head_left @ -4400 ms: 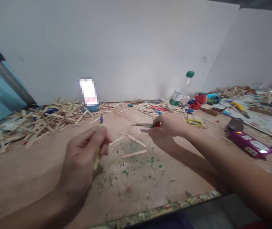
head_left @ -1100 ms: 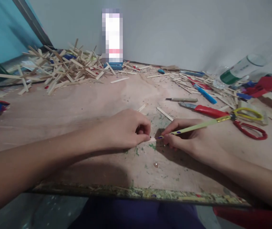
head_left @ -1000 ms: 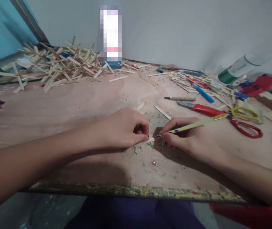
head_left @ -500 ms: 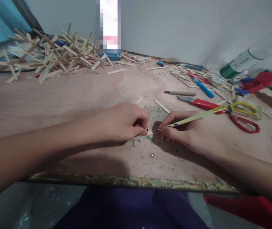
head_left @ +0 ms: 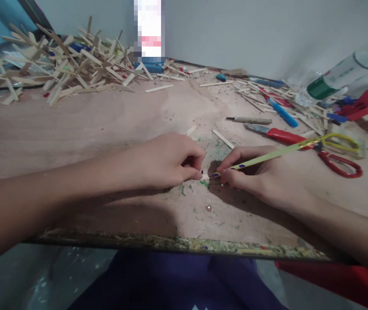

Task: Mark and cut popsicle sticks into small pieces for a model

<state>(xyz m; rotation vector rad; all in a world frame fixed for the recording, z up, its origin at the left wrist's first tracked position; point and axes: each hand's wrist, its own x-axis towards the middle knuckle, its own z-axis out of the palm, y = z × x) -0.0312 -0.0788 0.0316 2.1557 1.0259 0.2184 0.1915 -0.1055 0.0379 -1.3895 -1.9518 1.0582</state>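
Observation:
My left hand (head_left: 177, 161) rests on the wooden table, thumb and forefinger pinched on a small pale wooden stick (head_left: 206, 177) lying flat. A tiny black spot shows by the thumb tip; most of the stick is hidden under the fingers. My right hand (head_left: 251, 172) grips a pale yellow pencil (head_left: 268, 157) with purple dots, slanting up to the right. The pencil's tip is down at the stick's right end; I cannot tell whether they touch. Green shavings (head_left: 204, 183) lie around the stick, and a small shiny drop (head_left: 208, 208) sits nearer the table's front edge.
Scissors (head_left: 341, 168) with red and yellow loops lie right of the pencil. Behind are a wooden-handled carving tool (head_left: 251, 121), a blue pen-like tool (head_left: 282, 113) and a tilted plastic bottle (head_left: 321, 88). Wooden sticks (head_left: 70, 71) are heaped at the back left.
The view has shifted slightly, so the table's things sit a little higher and, on the right, farther right. Both hands keep the same grips; the pencil tip appears slightly closer to my left thumb.

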